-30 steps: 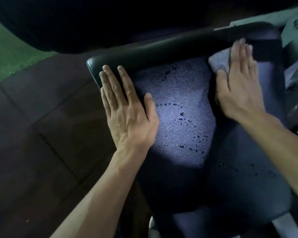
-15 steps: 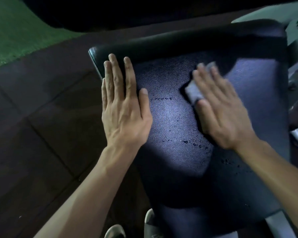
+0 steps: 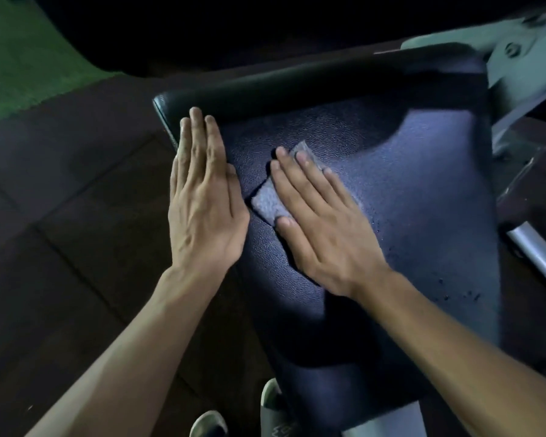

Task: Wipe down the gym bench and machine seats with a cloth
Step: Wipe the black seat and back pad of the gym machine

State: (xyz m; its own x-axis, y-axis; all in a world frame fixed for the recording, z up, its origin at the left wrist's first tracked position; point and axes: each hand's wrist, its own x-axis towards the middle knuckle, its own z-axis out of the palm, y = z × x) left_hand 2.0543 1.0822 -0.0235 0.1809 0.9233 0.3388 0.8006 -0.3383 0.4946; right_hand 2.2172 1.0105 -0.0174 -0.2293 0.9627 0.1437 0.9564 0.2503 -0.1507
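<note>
Flat on the dark padded seat [image 3: 407, 190], the right hand [image 3: 322, 225] presses a grey cloth [image 3: 267, 200] under its spread fingers near the pad's middle, while the left hand [image 3: 202, 200] rests open-palmed, gripping nothing, along the pad's left edge.

Dark, grainy-textured padded vinyl seat [image 3: 407, 190] fills the view, lit in a bright patch at its middle. A small grey folded cloth [image 3: 270, 200] lies flat on it. Water droplets [image 3: 454, 293] speckle the pad's right side, near its edge.
</note>
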